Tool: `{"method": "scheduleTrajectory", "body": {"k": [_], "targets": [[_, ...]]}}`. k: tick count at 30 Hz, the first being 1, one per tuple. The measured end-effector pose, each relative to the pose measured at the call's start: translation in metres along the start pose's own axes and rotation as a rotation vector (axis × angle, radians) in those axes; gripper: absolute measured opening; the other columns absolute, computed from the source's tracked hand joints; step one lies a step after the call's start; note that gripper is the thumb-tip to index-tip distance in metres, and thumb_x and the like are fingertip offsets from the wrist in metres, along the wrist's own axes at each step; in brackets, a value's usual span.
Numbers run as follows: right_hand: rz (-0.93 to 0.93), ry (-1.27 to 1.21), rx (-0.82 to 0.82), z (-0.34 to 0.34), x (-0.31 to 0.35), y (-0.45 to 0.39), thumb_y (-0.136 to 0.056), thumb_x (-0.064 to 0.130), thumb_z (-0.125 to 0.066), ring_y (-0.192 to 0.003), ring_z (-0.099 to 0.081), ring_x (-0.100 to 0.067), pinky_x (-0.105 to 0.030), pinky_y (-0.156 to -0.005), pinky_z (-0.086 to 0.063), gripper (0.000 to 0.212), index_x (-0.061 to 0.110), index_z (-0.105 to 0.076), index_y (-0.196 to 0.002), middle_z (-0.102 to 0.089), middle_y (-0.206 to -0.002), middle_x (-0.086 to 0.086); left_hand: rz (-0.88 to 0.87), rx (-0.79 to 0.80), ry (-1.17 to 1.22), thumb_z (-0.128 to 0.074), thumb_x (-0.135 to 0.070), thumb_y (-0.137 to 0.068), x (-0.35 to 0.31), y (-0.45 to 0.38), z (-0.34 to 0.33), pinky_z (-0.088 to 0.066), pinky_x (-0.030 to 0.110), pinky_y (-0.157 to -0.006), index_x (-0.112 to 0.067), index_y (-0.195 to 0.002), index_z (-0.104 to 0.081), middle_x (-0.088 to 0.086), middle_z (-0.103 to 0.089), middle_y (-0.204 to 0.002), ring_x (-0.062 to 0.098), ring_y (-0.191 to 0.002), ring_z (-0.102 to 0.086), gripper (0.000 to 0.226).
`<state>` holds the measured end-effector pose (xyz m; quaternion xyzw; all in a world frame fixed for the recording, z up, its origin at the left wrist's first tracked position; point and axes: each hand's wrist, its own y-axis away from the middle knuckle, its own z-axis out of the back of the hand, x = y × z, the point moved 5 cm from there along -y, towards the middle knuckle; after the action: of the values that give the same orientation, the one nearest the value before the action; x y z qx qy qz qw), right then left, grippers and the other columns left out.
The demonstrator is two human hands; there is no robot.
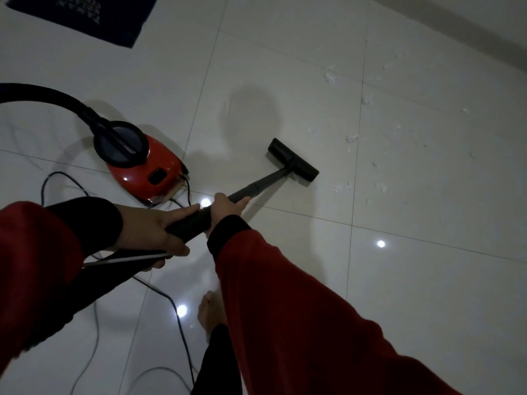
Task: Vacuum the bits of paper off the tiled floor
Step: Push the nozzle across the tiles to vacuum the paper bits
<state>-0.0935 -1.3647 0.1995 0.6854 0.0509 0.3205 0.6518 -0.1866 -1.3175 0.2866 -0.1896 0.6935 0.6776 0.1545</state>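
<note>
My left hand [151, 232] grips the rear of the black vacuum wand [256, 186], near where the hose joins. My right hand [226, 208] holds the same wand further forward. The wand slopes down to a black floor nozzle [293, 160] resting flat on the white tiled floor [285, 81]. Several white bits of paper [342, 187] lie just right of the nozzle, and more bits of paper are scattered further right and back. The red canister vacuum [142, 169] sits on the floor to the left, with its black hose [57, 98] arching away.
A black power cord [176, 315] loops over the tiles near my bare foot [211, 312]. A dark blue mat [82, 15] with lettering lies at the back left. A wall base [470, 27] runs along the back right.
</note>
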Motion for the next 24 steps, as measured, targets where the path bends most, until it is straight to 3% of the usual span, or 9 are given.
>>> {"method": "scheduleTrajectory", "body": {"k": [4, 6, 9, 14, 20, 24], "targets": [[-0.015, 0.007, 0.041, -0.005, -0.004, 0.005, -0.091, 0.014, -0.045, -0.107, -0.060, -0.029, -0.051, -0.095, -0.051, 0.087, 0.050, 0.012, -0.146, -0.047, -0.096, 0.000, 0.056, 0.014, -0.008, -0.059, -0.014, -0.089, 0.001, 0.006, 0.001, -0.049, 0.020, -0.049, -0.045, -0.145, -0.002, -0.001, -0.054, -0.052, 0.006, -0.041, -0.055, 0.086], [-0.032, -0.026, 0.058, -0.007, -0.010, 0.005, -0.091, 0.012, -0.044, -0.106, -0.060, -0.029, -0.051, -0.095, -0.051, 0.087, 0.050, 0.012, -0.145, -0.046, -0.099, 0.001, 0.081, 0.029, 0.001, -0.059, -0.013, -0.089, 0.006, 0.007, 0.000, -0.050, 0.022, -0.051, -0.047, -0.144, -0.004, 0.004, -0.052, -0.060, 0.008, -0.044, -0.055, 0.084], [-0.054, -0.002, 0.045, -0.008, -0.020, -0.003, -0.092, 0.012, -0.044, -0.101, -0.059, -0.028, -0.051, -0.096, -0.051, 0.086, 0.049, 0.012, -0.146, -0.042, -0.102, -0.003, 0.113, 0.070, -0.012, -0.058, -0.014, -0.090, 0.014, 0.005, -0.002, -0.050, 0.023, -0.051, -0.049, -0.143, -0.007, 0.004, -0.052, -0.062, 0.010, -0.046, -0.054, 0.081], [-0.094, -0.005, 0.023, 0.005, -0.031, -0.026, -0.093, 0.014, -0.044, -0.103, -0.061, -0.029, -0.050, -0.094, -0.052, 0.085, 0.051, 0.013, -0.145, -0.046, -0.085, 0.000, 0.110, 0.108, -0.022, -0.056, -0.015, -0.091, 0.013, -0.014, -0.011, -0.049, 0.019, -0.048, -0.047, -0.143, -0.005, 0.004, -0.052, -0.064, 0.005, -0.041, -0.054, 0.080], [-0.062, 0.073, -0.001, 0.032, -0.010, -0.061, -0.092, 0.016, -0.043, -0.105, -0.062, -0.030, -0.049, -0.093, -0.053, 0.086, 0.051, 0.015, -0.144, -0.052, -0.129, -0.009, 0.065, 0.107, -0.001, -0.058, -0.018, -0.090, -0.001, -0.056, -0.023, -0.050, 0.022, -0.051, -0.046, -0.145, 0.002, 0.008, -0.052, -0.073, 0.011, -0.050, -0.055, 0.085], [-0.044, 0.108, 0.023, 0.048, 0.019, -0.087, -0.094, 0.019, -0.043, -0.097, -0.060, -0.029, -0.049, -0.091, -0.054, 0.085, 0.050, 0.017, -0.144, -0.053, -0.131, -0.015, 0.024, 0.080, 0.036, -0.058, -0.017, -0.090, -0.021, -0.089, -0.023, -0.050, 0.023, -0.050, -0.045, -0.146, 0.001, 0.008, -0.051, -0.069, 0.011, -0.049, -0.054, 0.086]]}}
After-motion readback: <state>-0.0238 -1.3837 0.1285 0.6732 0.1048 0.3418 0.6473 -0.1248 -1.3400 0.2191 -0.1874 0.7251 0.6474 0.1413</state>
